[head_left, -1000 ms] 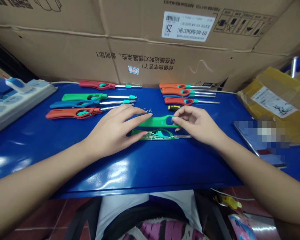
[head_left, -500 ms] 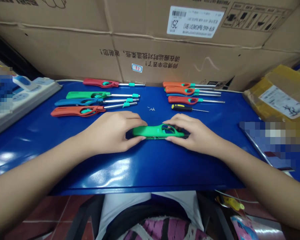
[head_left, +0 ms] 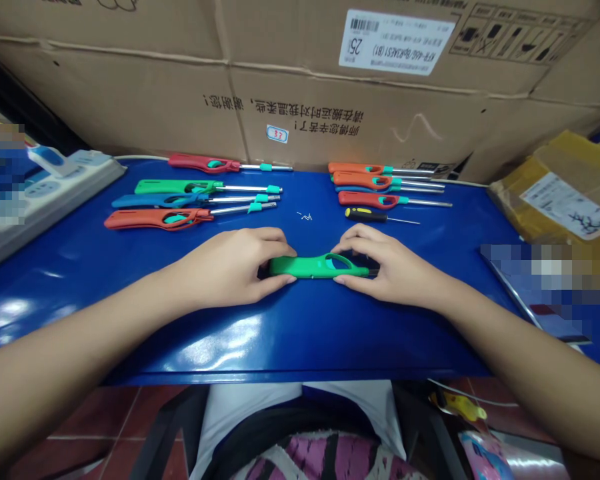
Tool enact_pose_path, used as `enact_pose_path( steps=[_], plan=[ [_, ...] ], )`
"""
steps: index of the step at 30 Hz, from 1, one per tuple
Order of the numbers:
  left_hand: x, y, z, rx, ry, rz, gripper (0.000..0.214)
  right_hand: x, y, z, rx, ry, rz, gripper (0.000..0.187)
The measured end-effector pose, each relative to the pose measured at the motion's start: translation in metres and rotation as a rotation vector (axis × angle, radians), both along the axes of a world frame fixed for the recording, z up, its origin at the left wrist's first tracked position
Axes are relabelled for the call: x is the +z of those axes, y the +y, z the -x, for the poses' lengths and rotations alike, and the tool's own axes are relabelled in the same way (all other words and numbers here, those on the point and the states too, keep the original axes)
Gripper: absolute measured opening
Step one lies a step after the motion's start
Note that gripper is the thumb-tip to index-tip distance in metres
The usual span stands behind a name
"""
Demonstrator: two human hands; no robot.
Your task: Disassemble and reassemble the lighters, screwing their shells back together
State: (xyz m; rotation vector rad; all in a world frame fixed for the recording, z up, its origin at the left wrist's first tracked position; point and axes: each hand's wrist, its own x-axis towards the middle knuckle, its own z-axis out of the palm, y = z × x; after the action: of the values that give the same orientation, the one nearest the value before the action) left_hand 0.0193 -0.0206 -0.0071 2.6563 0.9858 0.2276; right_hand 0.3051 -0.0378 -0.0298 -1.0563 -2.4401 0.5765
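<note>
Between the fingers (head_left: 276,285) — green lighter (head_left: 305,267)

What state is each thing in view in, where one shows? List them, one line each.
Left hand: closed on the held green lighter, rear end.
Right hand: closed on its front end.
Held green lighter: casing together, no gap showing.
Screwdriver: lying loose, shaft pointing right.
Small pale bits: scattered loose.
Left lighters: lying unheld.
Right lighters: overlapping, unheld.
Carton: print upside down.
Power strip: plug seemingly seated.
</note>
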Motion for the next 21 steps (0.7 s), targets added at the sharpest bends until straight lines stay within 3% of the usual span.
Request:
enact_pose_path(
  steps=[14,21],
  plan=[
    [-0.0078,0.0026,-0.0015,-0.009,-0.145,0.060,0.028,0.0000,-0.0016,-0.0001,-0.011,0.021,0.037,0.026],
    [-0.0090,0.0009,-0.0033,0.058,-0.171,0.108,0.029,-0.0026,-0.0031,0.0036,-0.045,0.022,0.039,0.025]
  ],
)
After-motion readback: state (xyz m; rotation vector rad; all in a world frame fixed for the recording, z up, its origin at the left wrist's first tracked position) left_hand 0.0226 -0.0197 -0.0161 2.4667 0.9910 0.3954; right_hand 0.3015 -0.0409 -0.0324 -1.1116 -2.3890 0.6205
